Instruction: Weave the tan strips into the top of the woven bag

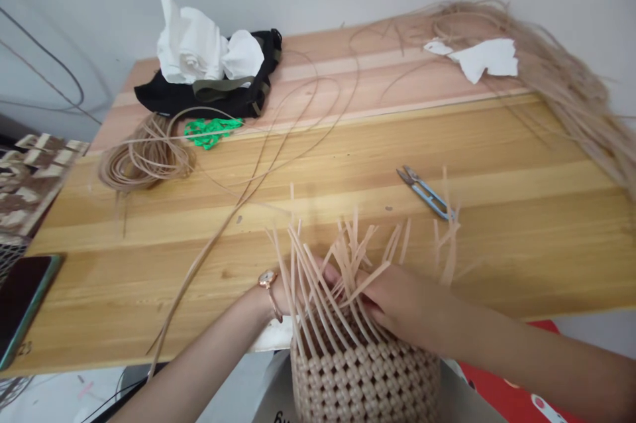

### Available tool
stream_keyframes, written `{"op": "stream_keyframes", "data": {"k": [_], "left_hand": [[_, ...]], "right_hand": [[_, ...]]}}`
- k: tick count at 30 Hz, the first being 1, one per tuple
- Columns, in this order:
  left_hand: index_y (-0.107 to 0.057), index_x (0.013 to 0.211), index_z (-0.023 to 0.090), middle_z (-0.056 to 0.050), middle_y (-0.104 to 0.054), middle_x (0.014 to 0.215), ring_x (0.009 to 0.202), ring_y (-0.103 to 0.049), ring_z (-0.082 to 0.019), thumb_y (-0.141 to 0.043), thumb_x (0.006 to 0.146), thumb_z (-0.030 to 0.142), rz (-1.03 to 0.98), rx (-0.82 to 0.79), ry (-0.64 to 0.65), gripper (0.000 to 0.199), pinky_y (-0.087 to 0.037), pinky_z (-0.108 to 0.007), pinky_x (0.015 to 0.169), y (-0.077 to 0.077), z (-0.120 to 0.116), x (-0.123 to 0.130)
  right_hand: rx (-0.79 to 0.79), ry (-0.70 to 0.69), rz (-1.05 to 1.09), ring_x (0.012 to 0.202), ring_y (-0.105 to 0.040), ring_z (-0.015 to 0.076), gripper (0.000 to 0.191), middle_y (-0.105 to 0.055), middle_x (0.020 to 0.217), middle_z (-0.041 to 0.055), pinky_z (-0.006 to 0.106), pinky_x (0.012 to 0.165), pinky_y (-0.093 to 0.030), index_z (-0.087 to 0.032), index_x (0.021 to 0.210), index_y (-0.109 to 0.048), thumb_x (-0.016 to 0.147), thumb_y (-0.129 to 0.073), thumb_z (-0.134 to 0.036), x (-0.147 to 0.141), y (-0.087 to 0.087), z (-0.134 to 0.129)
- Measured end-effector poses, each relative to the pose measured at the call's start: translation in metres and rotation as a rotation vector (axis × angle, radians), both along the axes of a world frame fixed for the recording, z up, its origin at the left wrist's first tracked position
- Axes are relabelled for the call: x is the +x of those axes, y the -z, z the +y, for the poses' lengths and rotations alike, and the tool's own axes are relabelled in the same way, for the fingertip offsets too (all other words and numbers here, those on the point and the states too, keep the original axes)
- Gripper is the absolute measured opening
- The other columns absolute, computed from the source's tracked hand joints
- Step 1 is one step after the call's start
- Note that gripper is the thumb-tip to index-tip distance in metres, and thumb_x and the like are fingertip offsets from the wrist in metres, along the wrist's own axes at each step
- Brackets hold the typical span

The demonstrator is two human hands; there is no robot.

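Observation:
A tan woven basket [365, 383] with an open lattice wall stands upright before me at the table's front edge. Loose flat strands [322, 297] stick up all around its rim. My left hand [318, 277], a bracelet watch [267, 279] on its wrist, reaches behind the near strands with its fingers curled at the far rim. From the right, my right hand [385, 290] bends over the rim, closed about strands there. Strands and the back of the hand partly hide the fingertips of both. Small blue-handled thread snips [426, 193] lie beyond the basket.
A coil of tan strand [146, 154], a green cord bundle [211, 133] and a black bag [209, 95] topped by a white tissue roll [191, 45] lie at the back left. Long strands [561, 78] heap at the right. A phone [27, 303] rests at the left edge.

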State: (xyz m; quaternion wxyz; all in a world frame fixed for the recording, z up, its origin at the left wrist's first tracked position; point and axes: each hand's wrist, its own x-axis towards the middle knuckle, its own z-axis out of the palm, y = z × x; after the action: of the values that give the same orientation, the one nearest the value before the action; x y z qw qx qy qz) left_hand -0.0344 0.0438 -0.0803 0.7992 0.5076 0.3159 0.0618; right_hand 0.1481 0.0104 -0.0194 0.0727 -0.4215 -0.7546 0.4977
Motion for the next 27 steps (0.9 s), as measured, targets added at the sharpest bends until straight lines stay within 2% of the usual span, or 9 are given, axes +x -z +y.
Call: {"op": "stream_keyframes", "data": {"k": [4, 8, 10, 12, 15, 18, 22, 25, 27], "left_hand": [[-0.062, 0.060, 0.011, 0.000, -0.055, 0.053, 0.047, -0.045, -0.008, -0.068, 0.053, 0.045, -0.018, -0.036, 0.026, 0.035, -0.039, -0.020, 0.048, -0.005, 0.001, 0.002], [-0.064, 0.065, 0.012, -0.002, -0.060, 0.058, 0.052, -0.050, -0.010, -0.069, 0.057, 0.043, 0.027, -0.043, 0.003, 0.033, -0.042, -0.021, 0.053, -0.011, -0.002, -0.001], [-0.066, 0.072, 0.012, -0.004, -0.064, 0.067, 0.062, -0.056, -0.013, -0.068, 0.062, 0.039, 0.083, -0.068, -0.056, 0.029, -0.044, -0.023, 0.061, -0.016, -0.008, -0.006], [-0.067, 0.083, 0.013, -0.008, -0.067, 0.082, 0.074, -0.060, -0.017, -0.064, 0.068, 0.038, 0.106, -0.159, -0.174, 0.029, -0.045, -0.028, 0.072, -0.020, -0.017, -0.013], [-0.063, 0.101, 0.017, -0.009, -0.064, 0.105, 0.100, -0.056, -0.023, -0.053, 0.076, 0.041, -0.049, -0.398, -0.344, 0.037, -0.037, -0.036, 0.093, -0.023, -0.035, -0.025], [-0.064, 0.100, 0.019, -0.007, -0.061, 0.112, 0.115, -0.046, -0.025, -0.046, 0.077, 0.047, -0.270, -0.520, -0.400, 0.041, -0.028, -0.037, 0.101, -0.024, -0.052, -0.029], [-0.067, 0.095, 0.017, -0.007, -0.063, 0.108, 0.115, -0.044, -0.027, -0.049, 0.074, 0.040, -0.319, -0.511, -0.457, 0.036, -0.027, -0.039, 0.101, -0.024, -0.060, -0.021], [-0.068, 0.091, 0.015, -0.008, -0.065, 0.100, 0.106, -0.052, -0.026, -0.052, 0.073, 0.037, -0.220, -0.463, -0.498, 0.032, -0.032, -0.037, 0.096, -0.023, -0.055, -0.015], [-0.068, 0.088, 0.015, -0.007, -0.067, 0.094, 0.095, -0.057, -0.023, -0.055, 0.074, 0.035, -0.099, -0.380, -0.477, 0.028, -0.038, -0.034, 0.090, -0.021, -0.048, -0.013]], "right_hand": [[-0.020, 0.119, -0.180, 0.071, -0.059, 0.0166, 0.018, -0.065, 0.075, 0.0040, 0.024, 0.064, -0.042, -0.017, 0.080, -0.063, 0.074, -0.049, -0.008, 0.010, -0.011, 0.000], [-0.168, 0.375, -0.059, 0.074, -0.060, 0.0127, 0.025, -0.066, 0.082, 0.0024, 0.022, 0.066, -0.044, -0.019, 0.093, -0.060, 0.079, -0.042, -0.008, 0.023, -0.023, -0.010], [-0.224, 0.464, -0.002, 0.071, -0.061, 0.0117, 0.027, -0.066, 0.079, 0.0019, 0.021, 0.064, -0.045, -0.020, 0.099, -0.057, 0.081, -0.039, -0.010, 0.029, -0.024, -0.019], [-0.228, 0.513, -0.008, 0.067, -0.061, 0.0121, 0.028, -0.066, 0.075, 0.0021, 0.022, 0.062, -0.046, -0.020, 0.100, -0.057, 0.082, -0.038, -0.012, 0.033, -0.022, -0.027], [-0.237, 0.536, -0.050, 0.059, -0.060, 0.0119, 0.028, -0.065, 0.072, 0.0029, 0.022, 0.056, -0.045, -0.018, 0.101, -0.056, 0.083, -0.036, -0.013, 0.032, -0.014, -0.037], [-0.234, 0.496, -0.069, 0.048, -0.056, 0.0094, 0.028, -0.064, 0.066, 0.0020, 0.019, 0.047, -0.041, -0.018, 0.095, -0.059, 0.083, -0.034, -0.014, 0.024, -0.004, -0.038], [-0.235, 0.446, -0.092, 0.037, -0.048, 0.0063, 0.017, -0.059, 0.058, -0.0006, 0.016, 0.038, -0.033, -0.016, 0.078, -0.061, 0.077, -0.044, -0.015, 0.010, 0.008, -0.024], [-0.313, 0.452, -0.020, 0.042, -0.050, 0.0076, 0.013, -0.055, 0.052, -0.0021, 0.016, 0.040, -0.034, -0.014, 0.069, -0.060, 0.069, -0.047, -0.010, 0.006, 0.015, -0.015], [-0.318, 0.454, 0.039, 0.047, -0.051, 0.0085, 0.015, -0.056, 0.053, -0.0018, 0.016, 0.043, -0.034, -0.014, 0.067, -0.061, 0.065, -0.047, -0.008, 0.007, 0.017, -0.013]]}}
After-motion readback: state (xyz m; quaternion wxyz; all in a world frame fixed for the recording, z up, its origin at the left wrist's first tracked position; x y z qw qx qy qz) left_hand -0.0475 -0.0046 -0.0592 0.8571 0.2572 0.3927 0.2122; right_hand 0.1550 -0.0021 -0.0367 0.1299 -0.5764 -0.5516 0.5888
